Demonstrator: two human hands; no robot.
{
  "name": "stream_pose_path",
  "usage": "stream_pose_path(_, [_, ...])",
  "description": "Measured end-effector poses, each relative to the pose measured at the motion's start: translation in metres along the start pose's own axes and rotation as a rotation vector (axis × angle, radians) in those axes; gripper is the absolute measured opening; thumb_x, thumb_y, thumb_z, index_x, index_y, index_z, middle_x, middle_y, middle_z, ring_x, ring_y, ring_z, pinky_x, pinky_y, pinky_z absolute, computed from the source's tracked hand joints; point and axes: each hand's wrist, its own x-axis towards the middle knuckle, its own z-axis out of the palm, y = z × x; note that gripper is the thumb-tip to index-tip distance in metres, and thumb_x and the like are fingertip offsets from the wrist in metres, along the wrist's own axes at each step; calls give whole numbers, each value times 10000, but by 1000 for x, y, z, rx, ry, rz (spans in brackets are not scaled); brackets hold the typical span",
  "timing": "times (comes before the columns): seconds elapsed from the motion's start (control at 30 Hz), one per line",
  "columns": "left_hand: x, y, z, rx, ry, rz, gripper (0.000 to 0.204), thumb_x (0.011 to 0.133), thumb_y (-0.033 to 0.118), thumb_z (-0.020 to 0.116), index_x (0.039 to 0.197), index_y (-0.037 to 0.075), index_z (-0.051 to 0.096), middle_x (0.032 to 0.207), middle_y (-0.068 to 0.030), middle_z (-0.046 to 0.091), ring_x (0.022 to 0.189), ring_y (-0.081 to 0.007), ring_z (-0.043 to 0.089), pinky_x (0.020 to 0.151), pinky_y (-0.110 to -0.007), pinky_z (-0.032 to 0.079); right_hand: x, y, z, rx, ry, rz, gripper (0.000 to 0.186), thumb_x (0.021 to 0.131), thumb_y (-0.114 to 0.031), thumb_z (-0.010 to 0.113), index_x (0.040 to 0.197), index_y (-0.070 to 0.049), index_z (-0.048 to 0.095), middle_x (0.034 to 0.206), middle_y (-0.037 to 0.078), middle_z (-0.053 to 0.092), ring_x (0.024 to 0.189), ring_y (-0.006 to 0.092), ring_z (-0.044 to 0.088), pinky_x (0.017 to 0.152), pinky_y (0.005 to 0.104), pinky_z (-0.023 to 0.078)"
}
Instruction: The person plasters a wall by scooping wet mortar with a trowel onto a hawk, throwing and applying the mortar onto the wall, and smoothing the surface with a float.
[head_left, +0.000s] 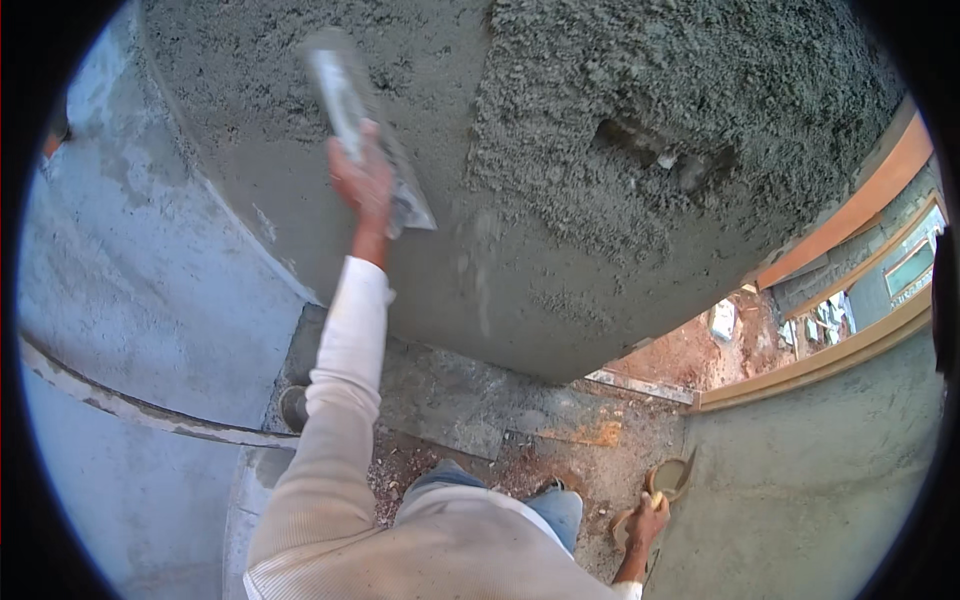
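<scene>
My left hand (362, 185) is closed round the back of a plastering trowel (340, 95), a long flat metal blade blurred by motion. The arm is stretched out, and the blade lies against a wall of wet grey plaster (440, 290). Around and below the trowel the plaster is fairly smooth; to the upper right it is coarse and lumpy, with a dark gouge (660, 150) in it. Low at the right, my right hand (648, 520) is closed on a light-coloured handle (656, 498). A round tan-rimmed container (668, 478) is beside it; the tool's far end is unclear.
A pale bluish wall (150, 270) meets the plaster at the left, with a ledge (130, 405) lower down. To the right is an opening with a wooden frame (820, 360) and reddish ground beyond. Debris (400, 460) and grey boards (450, 400) lie near my feet.
</scene>
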Motion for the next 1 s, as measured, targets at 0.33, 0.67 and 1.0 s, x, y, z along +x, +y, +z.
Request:
stream_pose_path(0.33, [-118, 60, 36, -6, -88, 68, 416, 984, 446, 690, 1025, 49, 572, 847, -134, 640, 789, -263, 632, 742, -440, 514, 14, -106, 8, 274, 23, -28, 238, 946, -174, 696, 1133, -44, 623, 781, 7, 559, 627, 130, 531, 560, 300, 431])
stream_pose_path(0.67, [76, 154, 2, 6, -57, 146, 511, 978, 537, 646, 1084, 40, 593, 863, -163, 691, 803, -297, 685, 750, -476, 525, 95, 14, -23, 272, -27, -76, 411, 907, -205, 744, 1231, -10, 583, 978, 75, 623, 763, 172, 587, 668, 351, 507])
stream_pose_path(1.0, [-52, 106, 20, -7, -296, 245, 410, 971, 418, 690, 1082, 31, 606, 865, -212, 701, 774, -363, 699, 729, -494, 536, 61, -134, 37, 588, -107, -60, 162, 938, -172, 685, 985, -107, 544, 698, -13, 503, 546, 107, 498, 467, 284, 408])
